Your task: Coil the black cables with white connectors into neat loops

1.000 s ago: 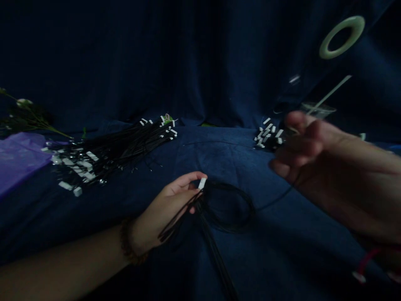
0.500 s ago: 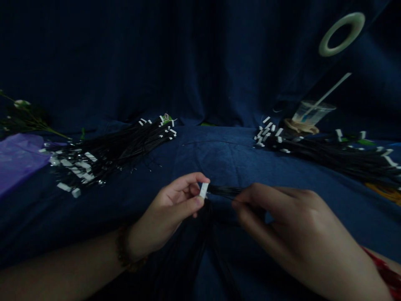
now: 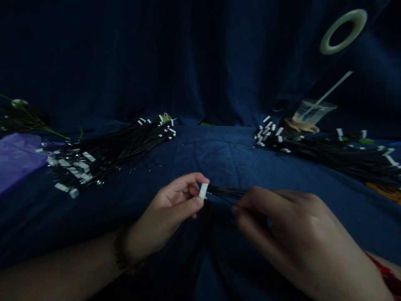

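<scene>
Between thumb and index finger, my left hand (image 3: pixel 175 205) pinches a small white connector (image 3: pixel 203 190) by its two ends, holding it upright and slightly tilted. Several thin black wires (image 3: pixel 227 192) run from the connector toward the right. My right hand (image 3: pixel 282 225) is closed, its thumb and index finger pinching a single black wire whose tip points at the connector. Whether that tip sits inside the connector I cannot tell. More dark wires (image 3: pixel 205 238) hang or lie below the hands, hard to make out in the dim light.
At the left lies a bundle of black wires with white connectors (image 3: pixel 122 144), beside a purple bag (image 3: pixel 19 161) and a sprig of leaves (image 3: pixel 28 115). Another wire bundle (image 3: pixel 326 154) lies right, near a clear cup (image 3: pixel 313 113). A tape roll (image 3: pixel 343 32) is above. Blue cloth (image 3: pixel 216 161) covers the table.
My right hand has shifted slightly down, and the pinched wire now stands apart from the other wires, angled up to the connector. My left hand keeps its pinch in nearly the same place.
</scene>
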